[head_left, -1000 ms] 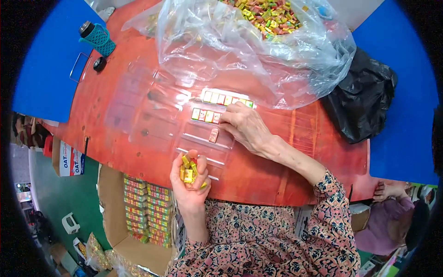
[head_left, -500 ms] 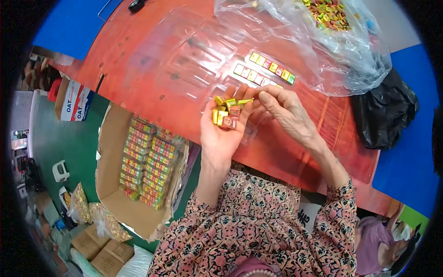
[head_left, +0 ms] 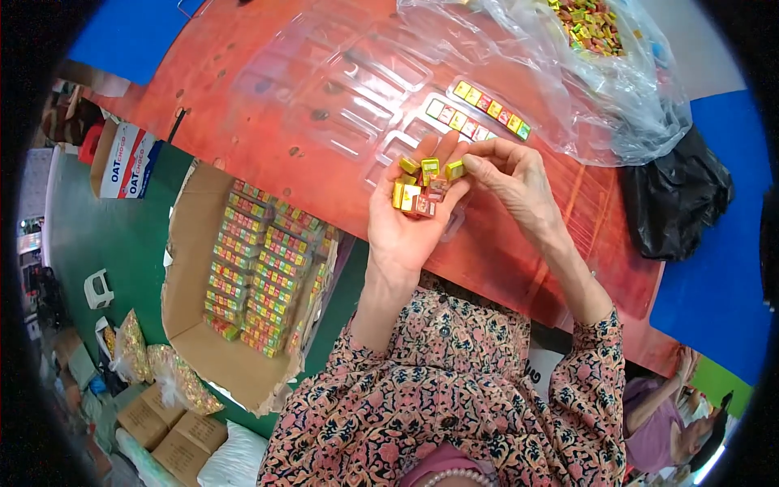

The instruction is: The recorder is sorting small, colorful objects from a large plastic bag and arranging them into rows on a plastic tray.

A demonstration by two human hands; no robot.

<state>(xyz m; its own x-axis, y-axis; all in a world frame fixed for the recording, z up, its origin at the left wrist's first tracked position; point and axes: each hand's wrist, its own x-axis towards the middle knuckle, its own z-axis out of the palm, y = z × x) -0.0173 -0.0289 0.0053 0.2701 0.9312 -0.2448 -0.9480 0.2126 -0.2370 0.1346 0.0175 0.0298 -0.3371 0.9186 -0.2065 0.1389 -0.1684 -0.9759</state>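
Observation:
My left hand (head_left: 403,221) is turned palm up over the near edge of the red table (head_left: 268,122) and cradles several small wrapped candy cubes (head_left: 417,193), yellow, green and red. My right hand (head_left: 510,178) reaches in from the right, and its fingertips pinch one yellow cube (head_left: 454,169) at the top of the pile. Just beyond the hands lies a clear plastic tray (head_left: 357,85) with long slots. One slot holds a row of coloured cubes (head_left: 480,109); the other slots look bare.
A big clear plastic bag (head_left: 568,65) of loose candies lies at the far right, with a black bag (head_left: 673,199) beside it. On the green floor to my left stands an open cardboard box (head_left: 235,276) stacked with filled trays. Another person sits at lower right.
The view has swung left and down, and the floor box is now in sight. My left hand has come up to the table edge, and my right hand has left the tray and joined it.

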